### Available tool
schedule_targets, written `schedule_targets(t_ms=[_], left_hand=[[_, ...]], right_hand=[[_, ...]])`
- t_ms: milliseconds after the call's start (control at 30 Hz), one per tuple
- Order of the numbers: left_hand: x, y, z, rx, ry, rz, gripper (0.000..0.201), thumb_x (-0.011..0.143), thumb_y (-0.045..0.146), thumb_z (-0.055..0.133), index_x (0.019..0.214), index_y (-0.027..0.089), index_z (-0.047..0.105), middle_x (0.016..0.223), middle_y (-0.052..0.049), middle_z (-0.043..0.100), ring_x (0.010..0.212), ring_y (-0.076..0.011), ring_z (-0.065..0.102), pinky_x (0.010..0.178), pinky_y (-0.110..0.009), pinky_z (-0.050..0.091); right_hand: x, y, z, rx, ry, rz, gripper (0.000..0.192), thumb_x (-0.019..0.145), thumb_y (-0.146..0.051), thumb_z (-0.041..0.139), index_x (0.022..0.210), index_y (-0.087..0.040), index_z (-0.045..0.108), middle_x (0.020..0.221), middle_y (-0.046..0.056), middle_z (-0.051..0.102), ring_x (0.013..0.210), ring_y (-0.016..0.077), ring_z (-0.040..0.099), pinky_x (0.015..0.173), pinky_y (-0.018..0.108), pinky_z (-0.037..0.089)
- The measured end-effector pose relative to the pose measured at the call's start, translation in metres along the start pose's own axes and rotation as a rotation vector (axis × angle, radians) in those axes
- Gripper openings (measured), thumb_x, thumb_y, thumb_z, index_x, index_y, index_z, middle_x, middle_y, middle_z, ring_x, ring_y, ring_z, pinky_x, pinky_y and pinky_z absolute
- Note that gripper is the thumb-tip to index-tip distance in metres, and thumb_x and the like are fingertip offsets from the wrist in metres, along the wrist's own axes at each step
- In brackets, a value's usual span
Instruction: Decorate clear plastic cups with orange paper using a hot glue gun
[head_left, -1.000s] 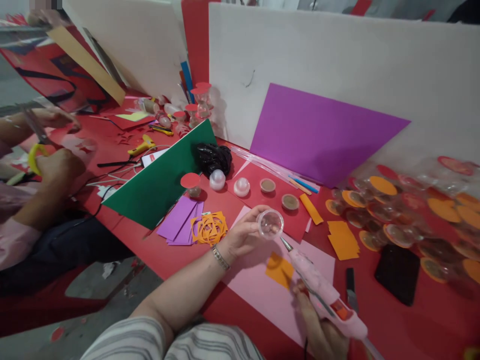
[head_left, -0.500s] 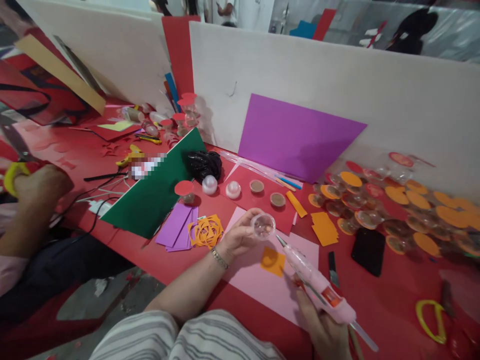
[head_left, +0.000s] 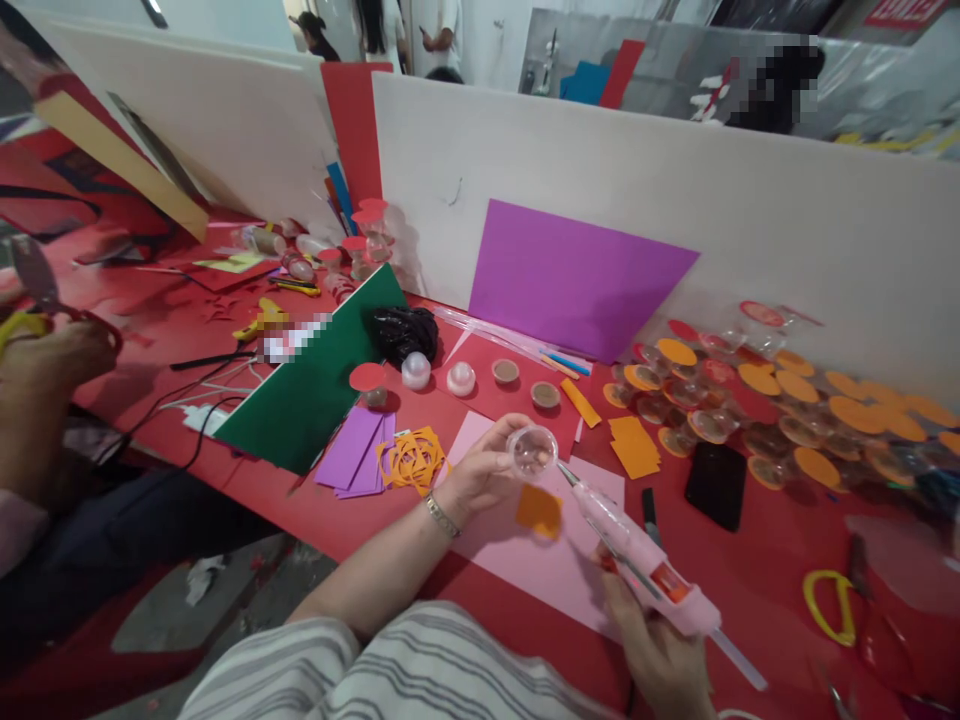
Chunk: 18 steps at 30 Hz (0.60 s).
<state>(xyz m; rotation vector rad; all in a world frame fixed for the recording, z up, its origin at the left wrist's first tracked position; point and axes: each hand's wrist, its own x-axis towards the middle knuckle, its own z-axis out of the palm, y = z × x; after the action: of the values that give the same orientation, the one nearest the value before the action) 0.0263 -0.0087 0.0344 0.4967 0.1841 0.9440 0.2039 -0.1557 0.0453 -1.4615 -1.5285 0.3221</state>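
Left hand point(head_left: 480, 472) pinches clear cup point(head_left: 532, 451); right hand point(head_left: 660, 655) clasps pink glue gun point(head_left: 641, 565), nozzle at cup rim.

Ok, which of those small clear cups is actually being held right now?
The clear cup in the left hand, at the pink glue gun tip; the others sit on the table.

No legible text, label, brand or number appears. The white card point(head_left: 296, 336) beside the green sheet point(head_left: 315, 380) is blurred out (contents unreadable). The red sign point(head_left: 896, 12) at top right carries white characters too small to read.
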Motion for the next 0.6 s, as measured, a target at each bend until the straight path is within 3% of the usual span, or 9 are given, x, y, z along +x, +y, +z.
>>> schedule_targets(t_ms=[200, 300, 467, 600], left_hand=[[-0.009, 0.001, 0.004, 0.031, -0.018, 0.005, 0.051, 0.055, 0.031, 0.094, 0.097, 0.021, 0.067, 0.095, -0.004, 0.072, 0.079, -0.0163, 0.067, 0.077, -0.029, 0.047], [-0.012, 0.000, 0.006, 0.046, -0.013, -0.001, 0.050, 0.055, 0.031, 0.093, 0.095, 0.021, 0.066, 0.095, -0.004, 0.071, 0.078, -0.0162, 0.066, 0.076, -0.029, 0.047], [-0.012, -0.003, 0.006, 0.053, -0.003, -0.017, 0.050, 0.055, 0.031, 0.093, 0.096, 0.020, 0.066, 0.096, -0.005, 0.071, 0.080, -0.0162, 0.067, 0.076, -0.028, 0.049], [-0.008, -0.004, 0.004, 0.047, -0.001, -0.023, 0.049, 0.057, 0.030, 0.093, 0.098, 0.020, 0.066, 0.097, -0.005, 0.072, 0.081, -0.0155, 0.067, 0.076, -0.026, 0.049]], right_hand=[[-0.004, 0.000, -0.003, 0.014, 0.007, -0.102, 0.018, 0.094, -0.037, 0.063, 0.101, -0.022, 0.068, 0.087, 0.005, 0.074, 0.072, 0.0177, 0.072, 0.063, 0.022, 0.060], [-0.009, 0.002, -0.001, 0.051, -0.007, -0.040, 0.029, 0.097, -0.041, 0.059, 0.114, -0.020, 0.067, 0.097, 0.010, 0.075, 0.080, 0.0206, 0.073, 0.068, 0.026, 0.062], [-0.016, 0.009, 0.000, 0.043, -0.001, 0.004, 0.035, 0.097, -0.044, 0.059, 0.119, -0.017, 0.066, 0.101, 0.013, 0.074, 0.083, 0.0228, 0.074, 0.068, 0.029, 0.062], [-0.019, 0.020, -0.003, -0.025, 0.034, -0.008, 0.030, 0.095, -0.048, 0.061, 0.098, -0.020, 0.071, 0.075, 0.009, 0.071, 0.076, 0.0236, 0.073, 0.065, 0.030, 0.062]])
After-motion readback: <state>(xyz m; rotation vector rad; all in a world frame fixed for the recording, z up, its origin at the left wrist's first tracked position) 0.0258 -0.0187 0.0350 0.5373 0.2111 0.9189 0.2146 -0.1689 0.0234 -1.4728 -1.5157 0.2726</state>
